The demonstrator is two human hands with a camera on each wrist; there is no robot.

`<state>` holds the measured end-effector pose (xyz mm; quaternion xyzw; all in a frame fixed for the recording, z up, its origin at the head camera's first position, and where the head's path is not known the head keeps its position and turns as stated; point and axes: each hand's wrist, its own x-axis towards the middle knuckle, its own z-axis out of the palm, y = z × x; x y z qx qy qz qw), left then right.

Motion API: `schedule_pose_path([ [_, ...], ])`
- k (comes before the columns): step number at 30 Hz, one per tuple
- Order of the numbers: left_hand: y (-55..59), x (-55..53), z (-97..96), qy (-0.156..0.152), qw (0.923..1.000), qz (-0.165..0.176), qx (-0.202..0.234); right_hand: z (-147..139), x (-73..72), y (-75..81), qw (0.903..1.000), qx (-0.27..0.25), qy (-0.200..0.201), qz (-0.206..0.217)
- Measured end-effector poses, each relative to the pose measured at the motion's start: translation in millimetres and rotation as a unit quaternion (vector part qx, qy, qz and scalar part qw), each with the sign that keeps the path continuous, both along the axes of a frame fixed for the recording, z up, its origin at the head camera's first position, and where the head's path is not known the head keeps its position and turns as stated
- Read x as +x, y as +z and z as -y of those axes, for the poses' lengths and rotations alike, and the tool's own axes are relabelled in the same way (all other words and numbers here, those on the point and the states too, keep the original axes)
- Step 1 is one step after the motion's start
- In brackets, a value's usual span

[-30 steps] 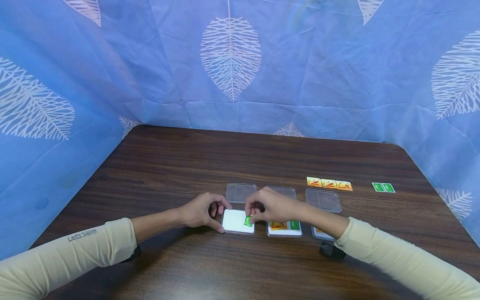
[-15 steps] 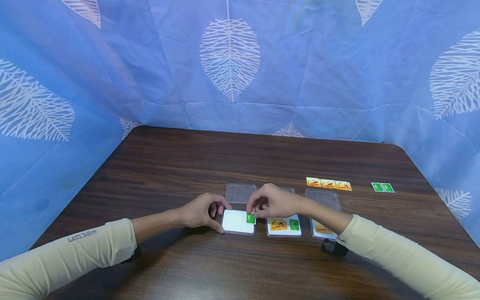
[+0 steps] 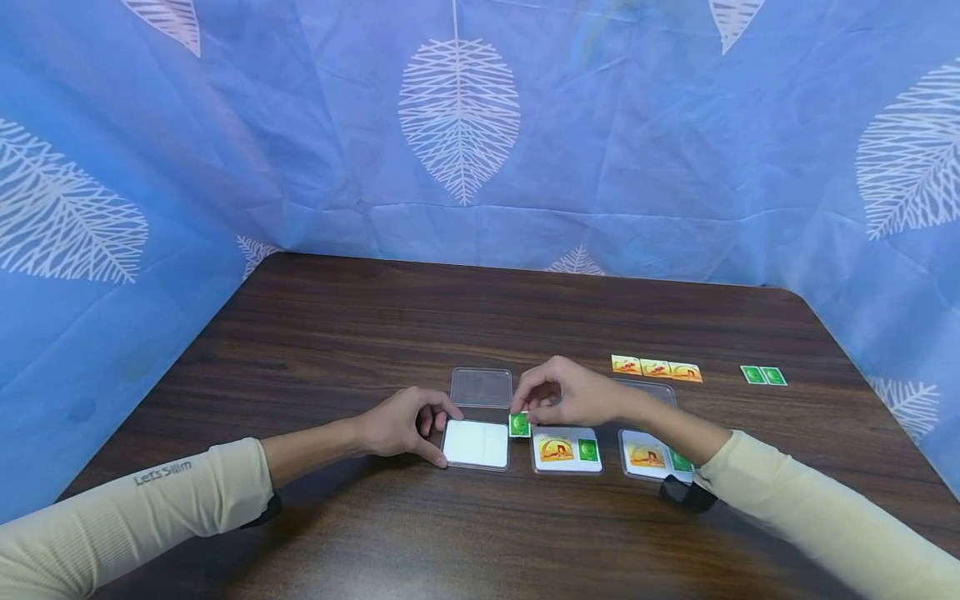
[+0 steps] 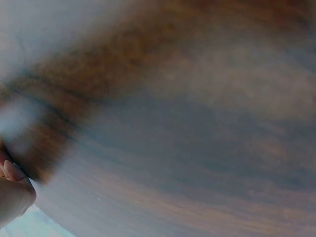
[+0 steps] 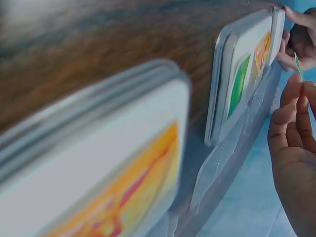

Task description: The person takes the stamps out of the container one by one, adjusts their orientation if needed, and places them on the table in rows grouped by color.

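My left hand (image 3: 401, 422) holds the left edge of a clear plastic case (image 3: 477, 443) with a plain white insert, thumb at the near corner and forefinger at the far one. Between thumb and forefinger, my right hand (image 3: 573, 392) pinches a small green stamp (image 3: 519, 425), just right of that case. In the right wrist view, the stamp (image 5: 298, 67) is seen nearly edge-on at the fingertips. To the right lie a middle case (image 3: 567, 462) and a right case (image 3: 637, 472), each with an orange and a green stamp on white. The left wrist view is mostly blurred tabletop.
A clear lid (image 3: 482, 387) lies behind the left case. Another lid (image 3: 660, 390) at the right is partly hidden by my right arm. Three orange stamps (image 3: 656, 368) lie in a row farther back, with two green stamps (image 3: 763, 375) to their right on the brown table (image 3: 360, 333).
My right hand has lifted the green stamp off the left case's white insert and moved it rightward past that case's edge. My left hand stays at the case.
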<state>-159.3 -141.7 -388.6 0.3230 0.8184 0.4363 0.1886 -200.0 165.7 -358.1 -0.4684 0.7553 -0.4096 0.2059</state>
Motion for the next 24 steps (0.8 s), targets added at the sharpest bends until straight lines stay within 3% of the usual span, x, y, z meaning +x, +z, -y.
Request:
schedule_pose_path([
  [11, -0.5, 0.8, 0.4, 0.0, 1.0, 0.001, 0.002, -25.1, -2.8, -0.4, 0.9993, -0.014, -0.036, -0.002],
  [24, -1.3, 0.6, 0.4, -0.002, 1.0, -0.004, 0.002, -43.5, -3.0, 0.8, 0.9967, -0.043, -0.061, 0.03],
])
